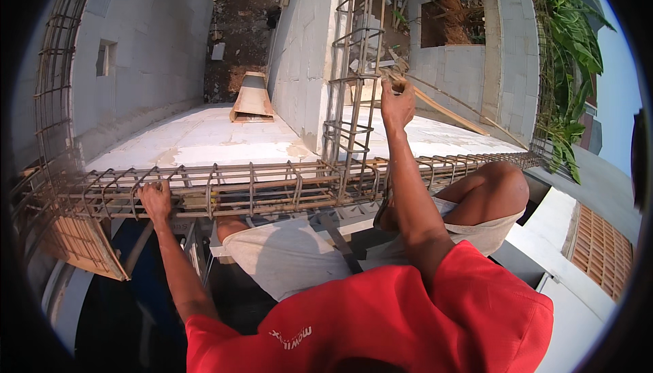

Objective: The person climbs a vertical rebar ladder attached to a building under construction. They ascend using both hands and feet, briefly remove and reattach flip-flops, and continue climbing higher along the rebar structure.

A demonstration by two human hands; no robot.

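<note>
A long rebar cage [272, 186] of rusty bars and square stirrups lies along the top of the wall in front of me. My left hand [156, 201] is closed round one of its near bars, toward the left end. A second rebar cage [352, 67] joins it near the middle and runs away from me along a block wall. My right hand [398, 106] is raised on the right side of this second cage, fingers curled and thumb bent in. What those fingers pinch is too small to make out.
Grey block walls [143, 39] enclose rooms below, with a wooden trough [252, 98] lying in the left one. Long wooden strips [445, 109] lie at right. Another rebar cage [54, 80] rises at left above a wooden panel [85, 244]. Green leaves [568, 39] hang at far right.
</note>
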